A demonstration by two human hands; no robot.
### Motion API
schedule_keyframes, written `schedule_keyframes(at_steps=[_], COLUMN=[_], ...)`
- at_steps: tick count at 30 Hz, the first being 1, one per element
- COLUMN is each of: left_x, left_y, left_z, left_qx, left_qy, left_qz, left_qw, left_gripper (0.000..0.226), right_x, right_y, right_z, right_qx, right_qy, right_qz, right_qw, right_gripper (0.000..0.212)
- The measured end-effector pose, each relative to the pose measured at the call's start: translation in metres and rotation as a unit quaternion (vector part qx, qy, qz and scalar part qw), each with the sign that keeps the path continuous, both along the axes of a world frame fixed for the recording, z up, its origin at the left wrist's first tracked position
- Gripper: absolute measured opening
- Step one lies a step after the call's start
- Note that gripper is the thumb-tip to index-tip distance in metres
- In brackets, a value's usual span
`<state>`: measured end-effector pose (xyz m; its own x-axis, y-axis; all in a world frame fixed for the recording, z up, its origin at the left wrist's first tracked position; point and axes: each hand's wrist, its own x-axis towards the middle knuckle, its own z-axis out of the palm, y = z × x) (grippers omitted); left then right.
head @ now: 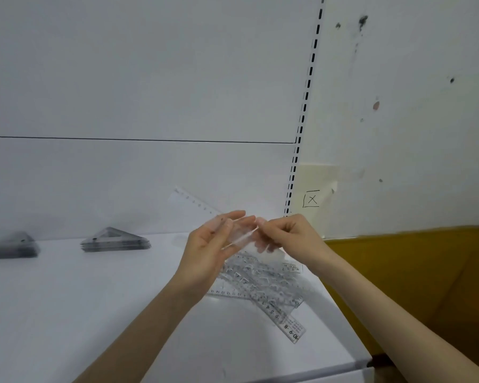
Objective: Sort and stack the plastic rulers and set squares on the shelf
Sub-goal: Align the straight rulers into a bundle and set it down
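Both hands are raised above a loose pile of clear plastic rulers (263, 283) on the white shelf (94, 313). My left hand (213, 244) holds a clear ruler (197, 203) whose far end sticks up and back to the left. My right hand (285, 234) pinches the near end of that clear plastic with curled fingers. A stack of set squares (115, 240) lies at the back of the shelf, and a second, blurred stack (10, 246) sits at the far left.
The shelf's white back panel rises behind, with a slotted upright (302, 120) at its right end. Right of the shelf, a yellow-brown surface (415, 286) lies lower down. The shelf's front edge (260, 380) runs along the bottom.
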<state>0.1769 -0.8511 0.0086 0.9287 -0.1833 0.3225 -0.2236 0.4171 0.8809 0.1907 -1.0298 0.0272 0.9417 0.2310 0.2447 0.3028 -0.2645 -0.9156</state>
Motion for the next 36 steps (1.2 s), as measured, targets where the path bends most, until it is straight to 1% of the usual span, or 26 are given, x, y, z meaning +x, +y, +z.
schedule_keyframes(at_steps=[2,4,6,7,8,9,12,14,20,22,26,29,32,34,36], left_x=[0.005,0.013,0.020,0.024,0.028,0.032,0.041,0.043,0.039,0.037,0.034,0.031,0.031,0.032,0.034], left_y=[0.010,0.021,0.025,0.025,0.024,0.023,0.023,0.024,0.025,0.024,0.018,0.015,0.014,0.014,0.015], left_z=[0.003,0.001,-0.005,-0.010,-0.015,-0.019,-0.030,-0.034,-0.037,-0.039,-0.038,-0.036,-0.036,-0.037,-0.038], left_qx=[-0.037,-0.051,-0.058,-0.064,-0.070,-0.078,-0.118,-0.137,-0.187,-0.200,-0.220,-0.211,-0.223,-0.237,-0.246], left_qy=[0.028,0.065,0.102,0.122,0.143,0.164,0.211,0.217,0.226,0.223,0.197,0.188,0.171,0.163,0.166], left_qz=[0.029,0.058,0.069,0.073,0.077,0.079,0.067,0.060,0.028,0.029,0.021,0.021,0.010,0.002,-0.011], left_qw=[0.999,0.995,0.991,0.988,0.984,0.980,0.968,0.965,0.955,0.954,0.955,0.959,0.960,0.958,0.955], left_gripper=[0.025,0.021,0.019,0.020,0.020,0.021,0.019,0.019,0.020,0.024,0.024,0.027,0.034,0.040,0.049], right_x=[0.011,0.023,0.032,0.035,0.038,0.040,0.045,0.045,0.044,0.038,0.021,0.007,-0.005,-0.011,-0.014], right_y=[-0.012,-0.024,-0.029,-0.029,-0.027,-0.025,-0.024,-0.023,-0.028,-0.029,-0.017,-0.003,0.015,0.034,0.056], right_z=[-0.007,-0.020,-0.038,-0.045,-0.050,-0.053,-0.057,-0.055,-0.040,-0.034,-0.028,-0.027,-0.030,-0.037,-0.046], right_qx=[-0.068,-0.195,-0.313,-0.357,-0.384,-0.389,-0.337,-0.296,-0.155,-0.097,0.008,0.060,0.105,0.119,0.120], right_qy=[-0.016,-0.020,0.005,0.018,0.029,0.037,0.032,0.034,0.088,0.081,0.042,0.008,0.003,0.008,0.003], right_qz=[-0.083,-0.137,-0.127,-0.117,-0.109,-0.105,-0.111,-0.112,-0.108,-0.107,-0.083,-0.067,-0.055,-0.054,-0.079], right_qw=[0.994,0.971,0.941,0.927,0.916,0.914,0.934,0.948,0.978,0.986,0.996,0.996,0.993,0.991,0.990], right_gripper=[0.023,0.019,0.033,0.041,0.045,0.043,0.020,0.011,0.008,0.007,0.006,0.006,0.012,0.017,0.014])
